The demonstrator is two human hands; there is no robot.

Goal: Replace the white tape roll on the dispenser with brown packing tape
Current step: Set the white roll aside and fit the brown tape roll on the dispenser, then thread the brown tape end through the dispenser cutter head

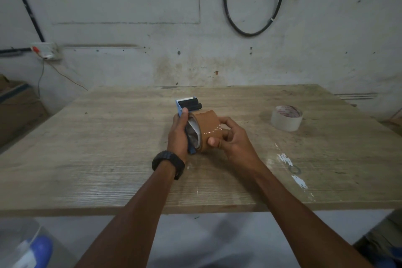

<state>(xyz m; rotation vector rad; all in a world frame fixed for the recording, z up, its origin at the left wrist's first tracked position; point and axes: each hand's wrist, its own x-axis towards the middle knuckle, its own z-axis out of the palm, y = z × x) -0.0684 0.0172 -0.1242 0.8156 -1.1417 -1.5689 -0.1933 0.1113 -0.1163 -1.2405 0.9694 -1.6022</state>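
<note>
- A worn wooden table [108, 159] stood against a stained grey wall, its top scuffed and flecked with white paint marks on the right side.
- The brown packing tape [208, 123] was held above the middle of the table, apparently sitting on the dispenser's hub. How fully it was seated could not be told.
- The roll looked light and stiff. Its glossy outer wrap seemed slippery, so the cardboard-cored rim and flat sides looked like the surer places to take hold.
- The free tape end was not clearly visible. It would probably be sticky and prone to folding on itself once lifted.
- The right hand [232, 137] had its fingers and thumb curled round the near side of the brown roll, gripping it.
- The dispenser [188, 104], with a blue frame and black rollers at its far end, looked rigid and light. Its cutting edge was one part to keep fingers off.
- The left hand [179, 135] gripped the dispenser's frame from the left, thumb pressed near the top. A black watch [168, 164] sat on that wrist.
- The white tape roll [286, 118] lay flat on the table, well apart to the right, already off the dispenser.
- A black cable [250, 28] hung in a loop on the wall.
</note>
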